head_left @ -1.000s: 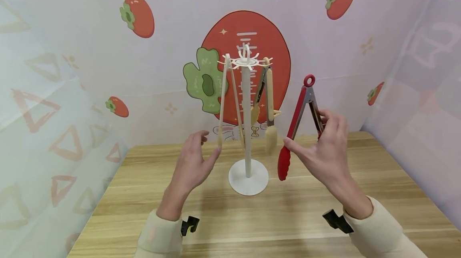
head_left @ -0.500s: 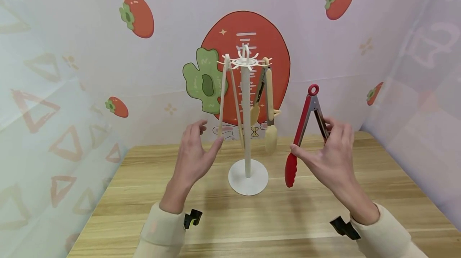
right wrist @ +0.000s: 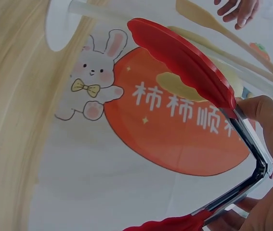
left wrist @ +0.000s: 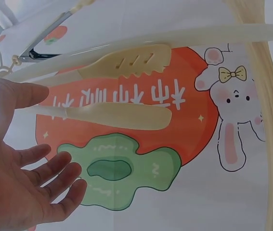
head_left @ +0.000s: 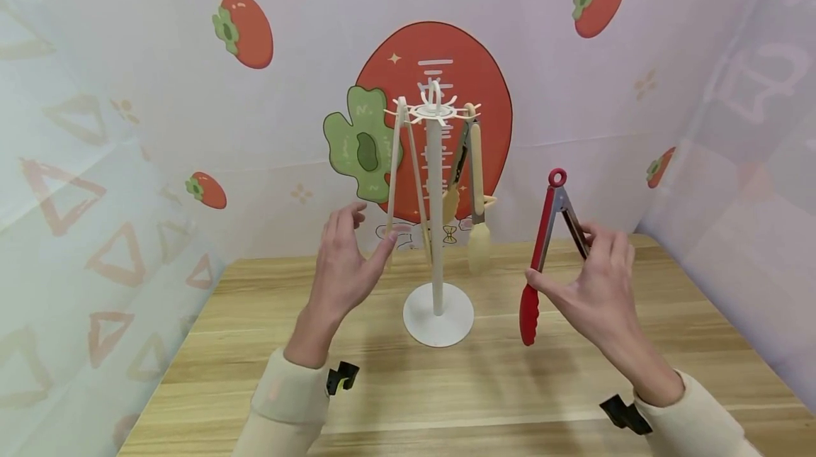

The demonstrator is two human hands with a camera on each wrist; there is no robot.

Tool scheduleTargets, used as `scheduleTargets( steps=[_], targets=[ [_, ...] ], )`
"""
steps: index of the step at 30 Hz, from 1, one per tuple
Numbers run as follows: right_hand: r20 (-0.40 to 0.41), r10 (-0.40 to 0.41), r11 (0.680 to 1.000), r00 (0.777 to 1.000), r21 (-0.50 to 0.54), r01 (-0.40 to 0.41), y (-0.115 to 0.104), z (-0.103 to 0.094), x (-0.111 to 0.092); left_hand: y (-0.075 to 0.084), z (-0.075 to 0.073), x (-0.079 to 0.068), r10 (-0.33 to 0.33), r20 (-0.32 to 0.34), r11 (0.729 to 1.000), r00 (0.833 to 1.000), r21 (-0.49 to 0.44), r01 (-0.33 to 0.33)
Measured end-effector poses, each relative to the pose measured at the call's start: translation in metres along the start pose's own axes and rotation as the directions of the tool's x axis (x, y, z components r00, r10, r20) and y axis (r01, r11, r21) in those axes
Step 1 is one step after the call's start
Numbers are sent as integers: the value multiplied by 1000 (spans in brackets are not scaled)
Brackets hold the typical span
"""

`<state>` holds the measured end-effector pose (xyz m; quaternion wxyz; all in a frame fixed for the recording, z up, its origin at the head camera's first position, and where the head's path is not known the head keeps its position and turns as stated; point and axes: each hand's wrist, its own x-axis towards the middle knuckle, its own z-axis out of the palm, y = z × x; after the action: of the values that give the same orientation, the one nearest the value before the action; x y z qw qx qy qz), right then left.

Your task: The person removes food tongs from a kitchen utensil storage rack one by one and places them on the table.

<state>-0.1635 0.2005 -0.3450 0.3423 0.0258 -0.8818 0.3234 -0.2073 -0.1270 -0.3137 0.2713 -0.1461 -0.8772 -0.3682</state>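
Right of the hands (head_left: 599, 290) has the red tongs (head_left: 543, 230): thumb against one arm, fingers curled at the other. Tongs hang in the air above the table (head_left: 446, 407), right of the rack (head_left: 436, 216) and apart from it, arms spread, ring (head_left: 557, 170) uppermost. Probable reason for the grip: low hold leaves the ring free, and the spread seems to follow the thumb-finger gap. Left hand (head_left: 344, 258) holds nothing; fingers loosely spread beside the beige pair (head_left: 393, 181). Beige pair and steel tongs (head_left: 477, 159) hang on opposite sides of the rack's hooks, probably for balance and clearance. Wide base (head_left: 446, 333) likely there to resist tipping.

Hard to read: second red head (right wrist: 170, 224) cut off at the lower edge of the right wrist view, and behind the hand in the head view. Cannot tell whether left thumb touches the beige pair, nor whether its two blades, one slotted, are joined. Small beige tip (head_left: 489, 200) behind the steel tongs: owner unclear.
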Motion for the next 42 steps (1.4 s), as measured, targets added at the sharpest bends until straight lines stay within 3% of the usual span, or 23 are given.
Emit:
scheduleTargets(
  steps=[20,42],
  targets=[
    [106,73,990,992,-126,-59,48,2,-12,3,-3,12,7,1,1000,1000,12,-7],
    [231,202,962,952,-230,-148,83,5,-23,8,-4,24,24,3,1000,1000,2,-24]
  ],
)
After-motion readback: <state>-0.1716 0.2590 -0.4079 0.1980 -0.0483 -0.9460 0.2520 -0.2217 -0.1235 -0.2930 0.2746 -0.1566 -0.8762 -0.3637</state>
